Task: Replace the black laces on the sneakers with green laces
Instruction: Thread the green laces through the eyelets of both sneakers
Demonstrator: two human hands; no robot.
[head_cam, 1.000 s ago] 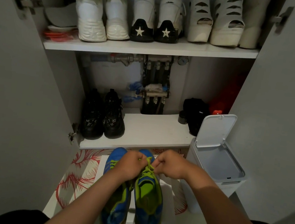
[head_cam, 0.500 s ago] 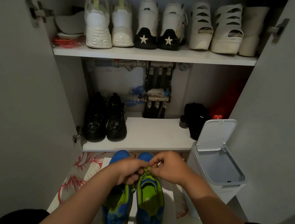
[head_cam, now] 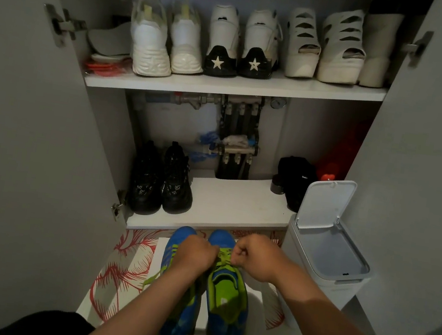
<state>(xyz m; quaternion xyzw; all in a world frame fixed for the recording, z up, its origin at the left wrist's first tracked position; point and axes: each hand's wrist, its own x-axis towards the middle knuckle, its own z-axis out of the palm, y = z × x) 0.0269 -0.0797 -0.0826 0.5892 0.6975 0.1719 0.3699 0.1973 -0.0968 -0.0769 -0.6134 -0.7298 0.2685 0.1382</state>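
Two blue and lime-green sneakers stand side by side on a white surface, toes pointing away from me. The right sneaker (head_cam: 227, 307) carries green laces (head_cam: 223, 256) across its upper. My left hand (head_cam: 194, 254) and my right hand (head_cam: 254, 254) are both fisted over those laces, each pinching a lace strand near the top eyelets. My left forearm covers much of the left sneaker (head_cam: 178, 323); a loose green lace end (head_cam: 151, 278) trails off its left side.
An open cupboard stands in front, its doors swung out left and right. White shoes (head_cam: 152, 44) line the upper shelf, black shoes (head_cam: 161, 181) sit on the lower shelf (head_cam: 226, 205). A white bin (head_cam: 326, 256) with raised lid stands at right. A red-patterned mat (head_cam: 126, 267) lies underneath.
The camera view has tilted down a little, so the shelves sit lower in frame. Both hands stay on the right sneaker's green laces, my fists drawing slightly apart.
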